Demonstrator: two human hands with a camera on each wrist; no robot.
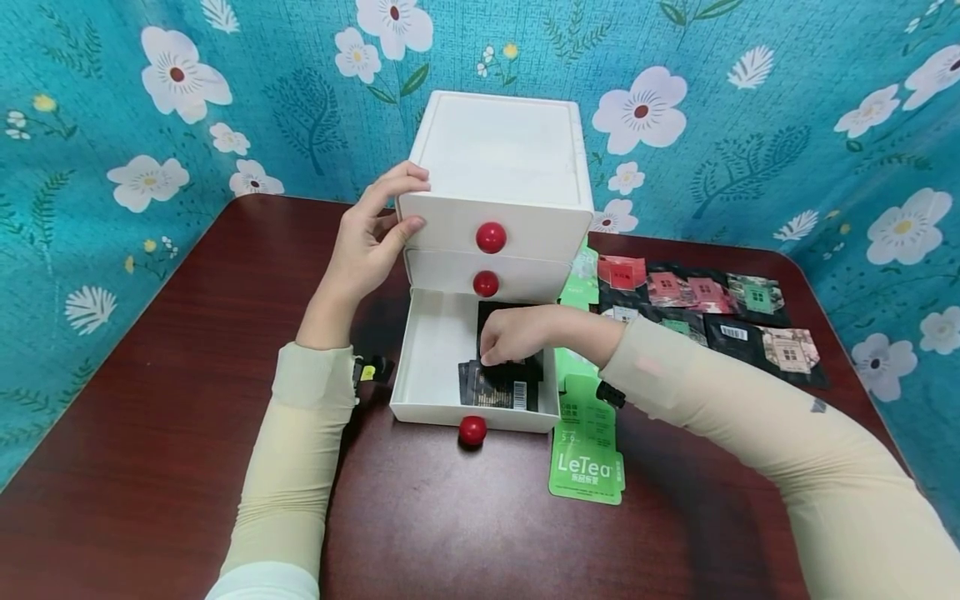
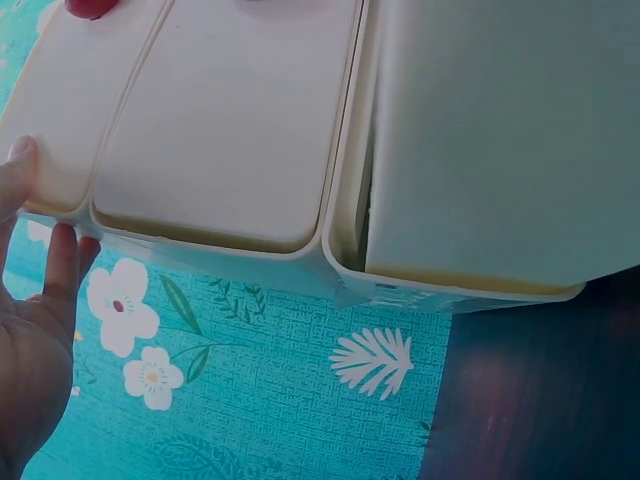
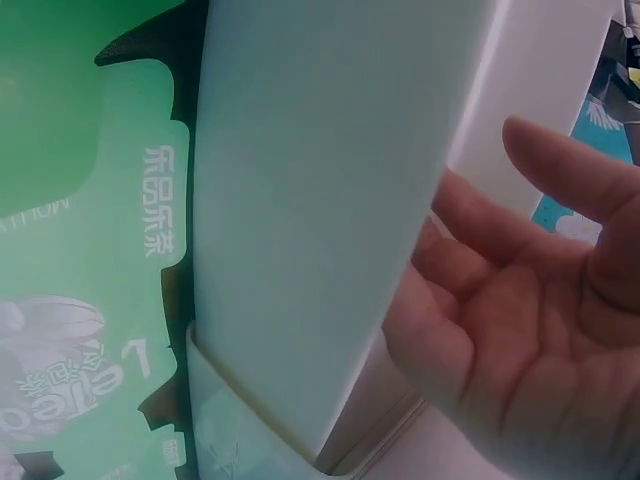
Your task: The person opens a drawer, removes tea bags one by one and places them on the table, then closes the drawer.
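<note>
A white drawer cabinet (image 1: 495,150) with red round knobs stands on the table, its bottom drawer (image 1: 429,350) pulled out. My left hand (image 1: 367,237) holds the cabinet's upper left front edge, thumb on the front face and fingers round the side; the left wrist view shows the thumb (image 2: 18,170) there too. Inside the open drawer lie several black sachets (image 1: 498,392). Over them is my right hand (image 1: 517,332), bent down with its fingertips near or touching them. In the right wrist view its thumb (image 3: 560,170) stands apart from the fingers, whose tips the drawer wall hides.
Green LeTea packaging (image 1: 585,450) lies flat along the drawer's right side. Several black, red and pink sachets (image 1: 705,292) lie in rows at the back right of the dark wooden table (image 1: 187,400). A blue floral cloth (image 1: 300,100) hangs behind.
</note>
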